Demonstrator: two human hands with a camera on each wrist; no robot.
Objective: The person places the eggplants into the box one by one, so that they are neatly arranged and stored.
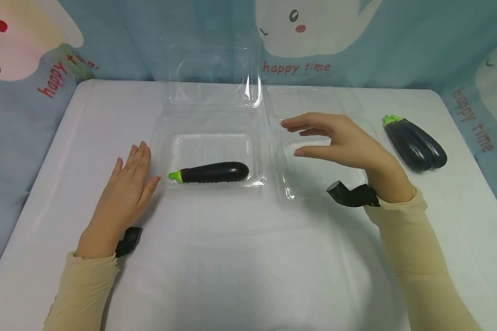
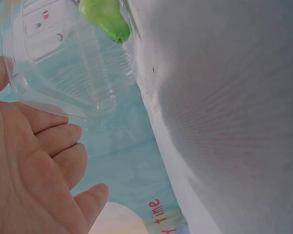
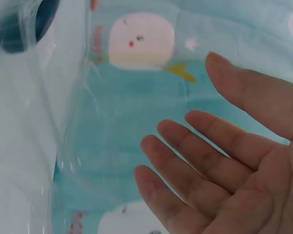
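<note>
A dark eggplant (image 1: 215,172) with a green stem end lies on its side in a clear plastic container (image 1: 207,124), whose lid (image 1: 211,64) stands raised behind it. Beside that container's left edge is my left hand (image 1: 126,188), its fingers extended and holding nothing; whether the thumb touches the rim I cannot tell. The green stem (image 2: 105,19) shows above the left palm in the left wrist view. My right hand (image 1: 331,138) hovers over a second clear container (image 1: 306,179), fingers stretched leftward and apart from the thumb, with nothing between them.
Two more eggplants (image 1: 416,145) lie side by side at the right of the white table (image 1: 232,257). The second container's lid (image 1: 310,101) lies folded back behind it. A blue cloth (image 1: 215,27) with cartoon prints and red lettering hangs along the table's back and sides.
</note>
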